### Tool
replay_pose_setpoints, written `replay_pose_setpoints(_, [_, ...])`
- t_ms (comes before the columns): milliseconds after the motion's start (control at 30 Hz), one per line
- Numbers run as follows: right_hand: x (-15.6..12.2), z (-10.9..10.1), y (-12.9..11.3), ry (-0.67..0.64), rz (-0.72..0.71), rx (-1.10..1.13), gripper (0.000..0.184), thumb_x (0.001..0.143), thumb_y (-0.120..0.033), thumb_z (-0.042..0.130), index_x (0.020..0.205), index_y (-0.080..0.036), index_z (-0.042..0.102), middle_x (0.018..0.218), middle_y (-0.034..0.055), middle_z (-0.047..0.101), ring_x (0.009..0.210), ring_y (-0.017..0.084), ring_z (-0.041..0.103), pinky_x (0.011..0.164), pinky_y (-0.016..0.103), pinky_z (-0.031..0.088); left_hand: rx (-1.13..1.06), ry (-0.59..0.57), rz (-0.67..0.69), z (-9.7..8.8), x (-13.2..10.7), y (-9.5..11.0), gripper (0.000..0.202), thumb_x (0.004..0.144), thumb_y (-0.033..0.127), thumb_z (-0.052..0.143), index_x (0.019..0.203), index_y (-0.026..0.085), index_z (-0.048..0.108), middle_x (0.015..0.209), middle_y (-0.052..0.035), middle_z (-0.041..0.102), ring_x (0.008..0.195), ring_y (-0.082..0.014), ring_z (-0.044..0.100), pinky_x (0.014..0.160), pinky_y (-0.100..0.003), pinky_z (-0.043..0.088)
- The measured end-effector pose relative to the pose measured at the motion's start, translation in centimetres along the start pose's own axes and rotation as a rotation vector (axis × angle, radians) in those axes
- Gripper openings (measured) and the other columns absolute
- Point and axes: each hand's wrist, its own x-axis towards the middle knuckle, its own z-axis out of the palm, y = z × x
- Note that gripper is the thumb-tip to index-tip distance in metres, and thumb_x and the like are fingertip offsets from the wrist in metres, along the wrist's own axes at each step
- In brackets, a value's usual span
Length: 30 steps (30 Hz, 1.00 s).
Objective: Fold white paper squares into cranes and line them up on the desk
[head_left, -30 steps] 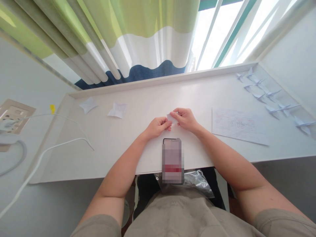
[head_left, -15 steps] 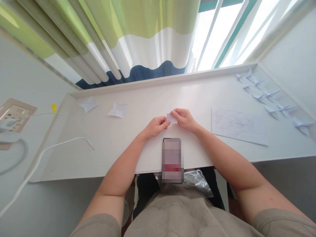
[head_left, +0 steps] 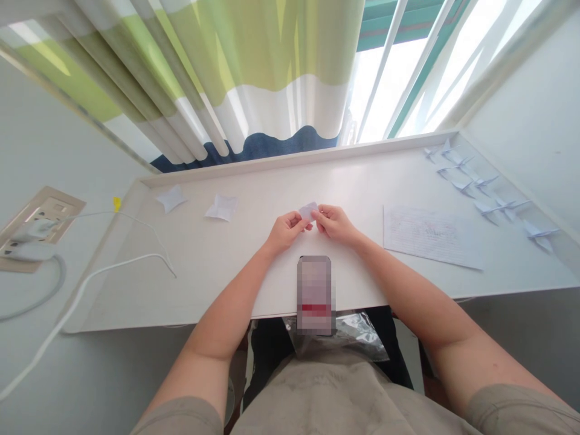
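A small folded piece of white paper (head_left: 308, 211) is pinched between both hands above the middle of the white desk (head_left: 217, 266). My left hand (head_left: 285, 231) grips its left side with closed fingers. My right hand (head_left: 334, 223) grips its right side, fingers also closed. A phone (head_left: 315, 294) lies just below the hands, overhanging the desk's near edge.
Two folded paper pieces (head_left: 171, 197) (head_left: 222, 207) lie at the desk's back left. A written sheet (head_left: 426, 235) lies to the right, with several paper cranes (head_left: 487, 193) along the right edge. A white cable (head_left: 113, 269) runs from a wall socket (head_left: 34, 229). Curtains (head_left: 235, 78) hang behind.
The paper has been turned and lifted slightly between my fingers, and both hands have drawn closer together. The view has tilted up a little.
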Motion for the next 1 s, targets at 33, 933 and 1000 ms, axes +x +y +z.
replay_pose_setpoints(33, [0.1, -0.1, 0.0, -0.011, 0.005, 0.017, 0.073, 0.085, -0.096, 0.068, 0.081, -0.024, 0.060, 0.054, -0.0039, 0.060, 0.040, 0.010, 0.043, 0.042, 0.027, 0.032, -0.032, 0.021, 0.007, 0.0, 0.2, 0.0, 0.064, 0.080, 0.079, 0.088, 0.086, 0.019, 0.068, 0.084, -0.0066, 0.081, 0.084, -0.0204, 0.076, 0.081, -0.034, 0.055])
replay_pose_setpoints(933, [3.2, -1.4, 1.3, 0.168, -0.024, 0.028, 0.061, 0.086, -0.084, 0.076, 0.081, -0.024, 0.064, 0.057, -0.0018, 0.065, 0.047, 0.015, 0.058, 0.048, 0.029, 0.043, -0.027, 0.024, -0.033, -0.4, 2.9, 0.0, 0.064, 0.079, 0.065, 0.096, 0.110, 0.023, 0.060, 0.081, 0.0002, 0.080, 0.081, -0.0211, 0.082, 0.076, -0.031, 0.057])
replay_pose_setpoints(1000, [3.2, -1.5, 1.2, 0.155, -0.016, 0.029, 0.058, 0.089, -0.081, 0.075, 0.083, -0.024, 0.065, 0.059, -0.0019, 0.065, 0.049, 0.015, 0.060, 0.049, 0.029, 0.044, -0.040, 0.023, -0.035, -0.4, 2.9, 0.0, 0.063, 0.080, 0.064, 0.096, 0.111, 0.024, 0.058, 0.081, 0.0012, 0.079, 0.078, -0.0203, 0.081, 0.075, -0.031, 0.057])
